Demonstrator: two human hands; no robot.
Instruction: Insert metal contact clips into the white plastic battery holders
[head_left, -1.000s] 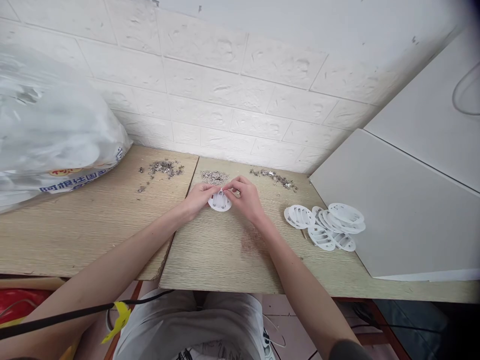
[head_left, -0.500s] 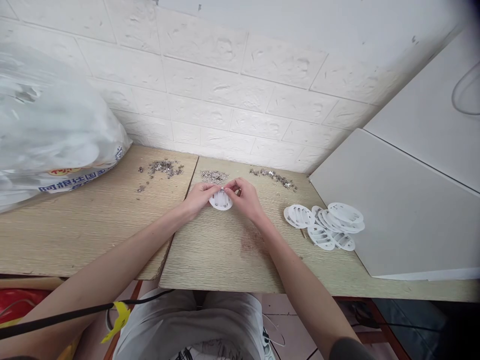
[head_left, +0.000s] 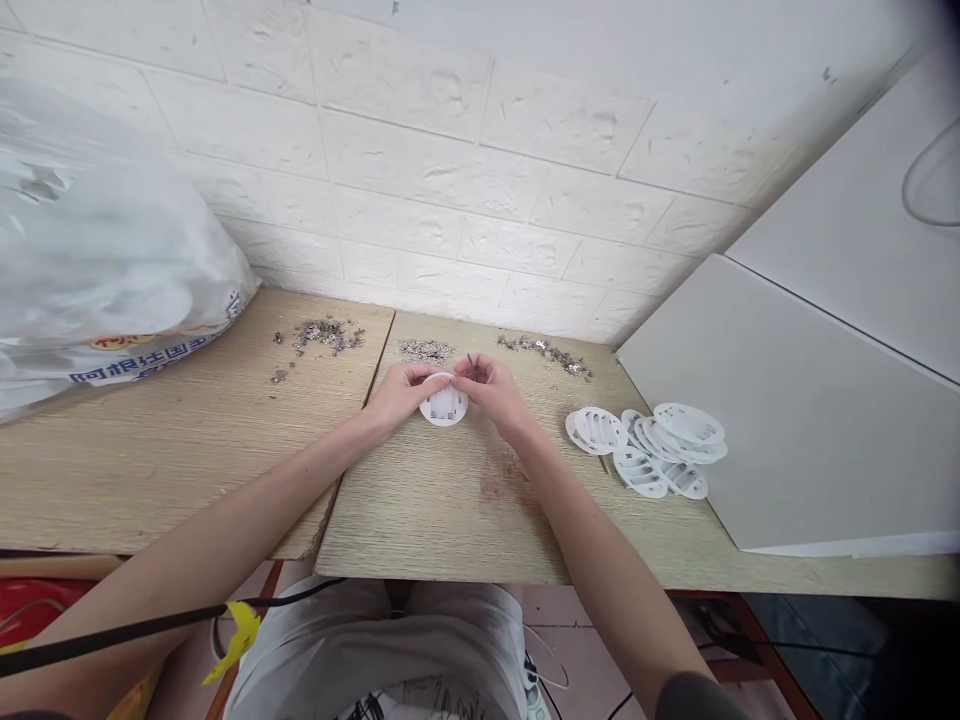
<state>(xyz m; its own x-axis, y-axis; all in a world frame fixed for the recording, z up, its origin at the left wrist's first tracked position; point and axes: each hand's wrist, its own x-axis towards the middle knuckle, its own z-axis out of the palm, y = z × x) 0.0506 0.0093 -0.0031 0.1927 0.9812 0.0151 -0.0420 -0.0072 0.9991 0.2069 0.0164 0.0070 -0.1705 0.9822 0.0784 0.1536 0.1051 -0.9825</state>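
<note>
My left hand is closed on the upper left edge of a round white plastic plate, thumb on top. Small metal clips show in the plate's slots, and it is tilted toward me above the table. My right hand pinches at the plate's upper right edge. A thin dark metal piece sticks up between its fingers; its kind is too small to make out. Just behind the hands lies a pile of small silvery metal parts.
More metal parts lie in a left pile and a right pile. Several white plates are heaped at the right, beside a large white panel. A full plastic bag stands at the left. A brick-patterned wall closes the back.
The plate has turned slightly in my hands and shows more of its face. My right fingers have shifted, and the thin dark piece now stands up between them.
</note>
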